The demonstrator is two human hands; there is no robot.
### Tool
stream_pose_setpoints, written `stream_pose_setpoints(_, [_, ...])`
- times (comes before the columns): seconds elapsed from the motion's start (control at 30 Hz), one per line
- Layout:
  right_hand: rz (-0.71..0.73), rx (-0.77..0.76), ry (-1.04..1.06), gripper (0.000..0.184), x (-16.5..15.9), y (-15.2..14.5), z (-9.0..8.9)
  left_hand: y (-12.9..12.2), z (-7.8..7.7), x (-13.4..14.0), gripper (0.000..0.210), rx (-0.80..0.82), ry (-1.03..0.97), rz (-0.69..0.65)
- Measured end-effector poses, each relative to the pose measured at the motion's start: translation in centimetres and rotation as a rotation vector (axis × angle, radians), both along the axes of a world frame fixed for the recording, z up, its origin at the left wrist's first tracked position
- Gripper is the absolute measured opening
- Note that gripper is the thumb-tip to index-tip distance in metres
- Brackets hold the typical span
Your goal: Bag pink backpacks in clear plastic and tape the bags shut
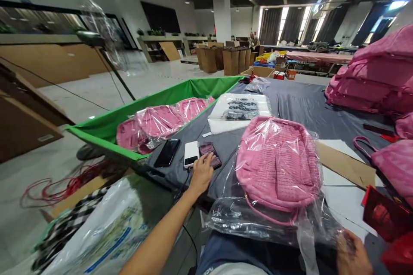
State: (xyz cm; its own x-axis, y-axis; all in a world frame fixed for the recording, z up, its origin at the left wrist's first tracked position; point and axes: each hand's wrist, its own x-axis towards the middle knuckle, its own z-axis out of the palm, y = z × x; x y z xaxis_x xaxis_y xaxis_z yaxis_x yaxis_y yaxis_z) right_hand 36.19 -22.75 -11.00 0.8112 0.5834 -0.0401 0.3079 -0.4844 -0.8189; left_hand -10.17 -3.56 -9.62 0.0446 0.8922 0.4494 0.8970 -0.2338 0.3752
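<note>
A pink backpack (279, 163) lies on the grey-covered table in front of me, inside a clear plastic bag (245, 219) whose loose end hangs toward my lap. At the lower right, my right hand (353, 253) is closed on the corner of that bag. My left hand (202, 174) reaches over the table's left side, its fingers apart and touching a smartphone (215, 161) with a lit screen. Beside this phone sits a white power bank (191, 154) with a cable. Farther left is a black phone (167, 153), its screen dark.
Bagged pink backpacks (161, 120) lie in a green fabric bin (106, 124) along the left. A stack of pink backpacks (377, 73) rises at the right, near cardboard (346, 165) and red packets (387, 215). Flat white plastic packaging (240, 109) lies behind the backpack.
</note>
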Motion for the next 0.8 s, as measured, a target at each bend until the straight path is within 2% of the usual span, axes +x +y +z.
stream_pose_setpoints(0.1, [0.029,0.001,0.044,0.076,-1.2,1.7,0.6,1.7,-0.9,1.1,0.055,-0.144,0.225,-0.06])
stream_pose_setpoints(0.23, [0.043,-0.038,0.003,0.073,-1.3,1.5,0.2,2.1,-2.0,1.4,0.051,-0.197,0.348,-0.018])
stream_pose_setpoints(0.3, [0.053,-0.058,-0.012,0.073,-1.0,1.2,-0.1,1.7,-2.3,0.9,0.051,-0.145,0.35,-0.007])
stream_pose_setpoints(0.37, [0.057,-0.051,-0.016,0.072,-0.9,1.1,-0.3,0.8,-2.3,0.2,0.051,-0.021,0.362,0.042])
stream_pose_setpoints(0.47, [0.053,-0.022,-0.027,0.07,-0.9,1.1,-0.7,-1.2,-2.1,-0.9,0.05,0.211,0.394,0.186])
stream_pose_setpoints(0.53, [0.042,-0.029,-0.046,0.069,-0.9,1.2,-1.0,-2.5,-1.9,-1.2,0.054,0.275,0.395,0.279])
stream_pose_setpoints(0.6, [0.026,-0.057,-0.07,0.072,-0.7,1.3,-1.6,-3.1,-1.7,-0.8,0.064,0.224,0.384,0.364])
stream_pose_setpoints(0.67, [0.029,-0.092,-0.076,0.077,-0.2,1.4,-2.2,-2.9,-1.5,0.3,0.079,0.1,0.353,0.45])
stream_pose_setpoints(0.8, [0.072,-0.124,-0.045,0.08,0.9,1.3,-3.5,-1.1,-0.9,3.4,0.104,-0.141,0.25,0.566])
